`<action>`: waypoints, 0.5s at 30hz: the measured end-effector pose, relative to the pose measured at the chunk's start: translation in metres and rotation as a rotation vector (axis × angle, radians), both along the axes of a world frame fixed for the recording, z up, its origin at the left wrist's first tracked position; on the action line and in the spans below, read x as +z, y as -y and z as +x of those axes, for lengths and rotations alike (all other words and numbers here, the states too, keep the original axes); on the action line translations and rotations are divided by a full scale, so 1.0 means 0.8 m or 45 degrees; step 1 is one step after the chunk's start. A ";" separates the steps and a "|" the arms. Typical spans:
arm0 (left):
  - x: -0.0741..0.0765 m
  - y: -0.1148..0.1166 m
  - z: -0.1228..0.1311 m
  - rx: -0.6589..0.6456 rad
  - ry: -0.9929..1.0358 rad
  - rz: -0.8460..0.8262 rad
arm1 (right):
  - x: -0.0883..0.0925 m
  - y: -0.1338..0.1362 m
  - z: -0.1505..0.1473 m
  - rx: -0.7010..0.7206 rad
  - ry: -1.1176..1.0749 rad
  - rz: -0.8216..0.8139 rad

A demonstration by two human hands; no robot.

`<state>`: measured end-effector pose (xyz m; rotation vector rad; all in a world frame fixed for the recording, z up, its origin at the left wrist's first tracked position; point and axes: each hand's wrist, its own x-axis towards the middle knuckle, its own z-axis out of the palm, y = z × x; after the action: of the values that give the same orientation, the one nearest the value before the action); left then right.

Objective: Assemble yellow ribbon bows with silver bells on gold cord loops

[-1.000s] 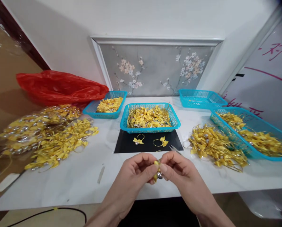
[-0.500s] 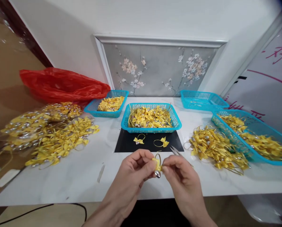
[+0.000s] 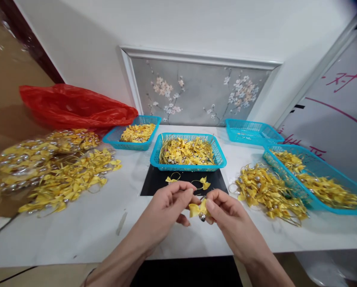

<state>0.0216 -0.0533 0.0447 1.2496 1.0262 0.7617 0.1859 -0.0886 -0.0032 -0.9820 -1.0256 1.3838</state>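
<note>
Person stood or sat at a white table; posture could not be told. Right hand pinched a yellow bow by its right side, thumb against forefinger, above the table's near part. A silvery bead hung at the bow's lower edge. Left hand was curled just beside the bow's left wing, thumb and forefinger drawn together; whether they gripped its cord could not be told. Beyond the hands, two looped bows lay on a black mat, the left one partly covered by the left hand. Behind them, a blue basket held many more. Loose heaps flanked the mat: left heap, right heap, the latter beside a longer blue basket.
</note>
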 end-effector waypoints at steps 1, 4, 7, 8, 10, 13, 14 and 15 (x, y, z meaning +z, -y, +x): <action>0.000 0.000 -0.003 0.017 0.018 -0.031 | -0.003 -0.001 -0.001 -0.012 -0.106 -0.038; -0.002 0.002 -0.008 0.042 0.064 -0.092 | -0.007 -0.002 -0.004 -0.031 -0.323 -0.134; -0.006 0.003 -0.008 0.005 0.100 -0.073 | -0.005 -0.004 -0.008 -0.051 -0.377 -0.158; -0.008 0.004 -0.007 -0.005 0.107 -0.055 | -0.005 -0.004 -0.010 -0.062 -0.364 -0.155; -0.011 0.004 -0.004 0.001 0.120 -0.029 | -0.005 -0.005 -0.013 -0.083 -0.288 -0.129; -0.014 0.004 0.000 0.057 0.180 -0.061 | -0.010 -0.002 -0.015 -0.183 -0.103 -0.064; -0.014 0.005 0.001 0.090 0.206 -0.091 | -0.012 0.000 -0.015 -0.261 -0.039 -0.034; -0.015 0.004 0.001 0.129 0.232 -0.126 | -0.015 0.004 -0.015 -0.352 0.020 -0.004</action>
<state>0.0228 -0.0569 0.0330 1.0302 0.9710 0.8757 0.1737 -0.0914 -0.0150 -1.0942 -0.8627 1.1513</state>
